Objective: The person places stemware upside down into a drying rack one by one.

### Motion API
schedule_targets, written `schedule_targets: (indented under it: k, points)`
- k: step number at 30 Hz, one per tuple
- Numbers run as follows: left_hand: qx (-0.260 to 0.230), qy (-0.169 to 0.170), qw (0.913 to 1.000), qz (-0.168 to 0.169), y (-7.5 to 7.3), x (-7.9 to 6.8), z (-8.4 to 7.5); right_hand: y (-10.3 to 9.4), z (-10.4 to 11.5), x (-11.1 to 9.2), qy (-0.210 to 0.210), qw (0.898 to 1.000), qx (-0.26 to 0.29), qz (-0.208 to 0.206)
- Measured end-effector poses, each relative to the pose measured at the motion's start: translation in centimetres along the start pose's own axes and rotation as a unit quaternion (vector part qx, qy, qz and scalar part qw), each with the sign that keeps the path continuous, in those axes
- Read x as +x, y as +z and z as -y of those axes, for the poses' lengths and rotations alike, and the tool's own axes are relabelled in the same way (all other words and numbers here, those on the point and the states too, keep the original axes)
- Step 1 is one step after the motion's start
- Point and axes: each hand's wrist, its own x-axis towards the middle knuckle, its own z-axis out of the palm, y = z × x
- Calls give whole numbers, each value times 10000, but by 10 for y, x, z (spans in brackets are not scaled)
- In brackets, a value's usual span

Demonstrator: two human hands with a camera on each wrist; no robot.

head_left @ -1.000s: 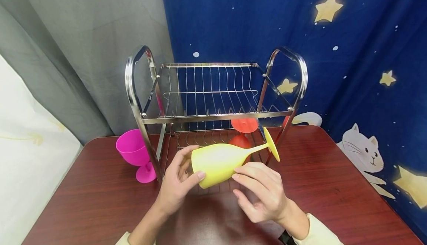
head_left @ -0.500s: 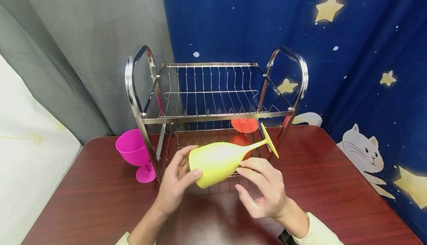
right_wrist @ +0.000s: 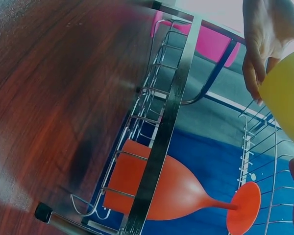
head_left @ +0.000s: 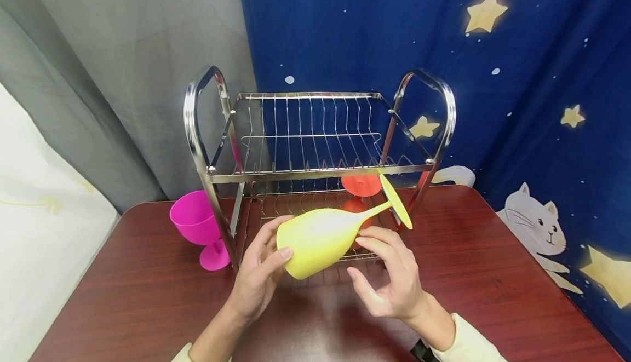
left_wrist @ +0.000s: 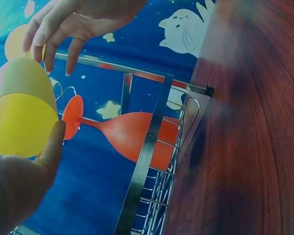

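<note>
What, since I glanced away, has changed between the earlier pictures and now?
In the head view, the yellow goblet has shifted slightly left and its foot has tipped higher. The right hand has moved up slightly. The left hand still grips the goblet; nothing was visibly let go. The metal rack, pink goblet and red goblet stayed put.

You have one yellow cup [head_left: 315,241], one red cup [left_wrist: 125,132], one pink cup [head_left: 194,226]: three. Your left hand [head_left: 257,271], right hand [head_left: 394,274]: two. One rack [head_left: 296,175]; one table [head_left: 498,280]; one printed cat [head_left: 534,222]; four stars [head_left: 485,12] in the head view.
</note>
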Motion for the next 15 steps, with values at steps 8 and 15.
schedule_targets:
  k: [8,15]
  points:
    - [-336,54,9986,413,0,0,2,0,-1,-7,398,9986,353,-33]
    - [-477,-98,9975,521,0,0,4,2,1,-16,1034,9896,993,96]
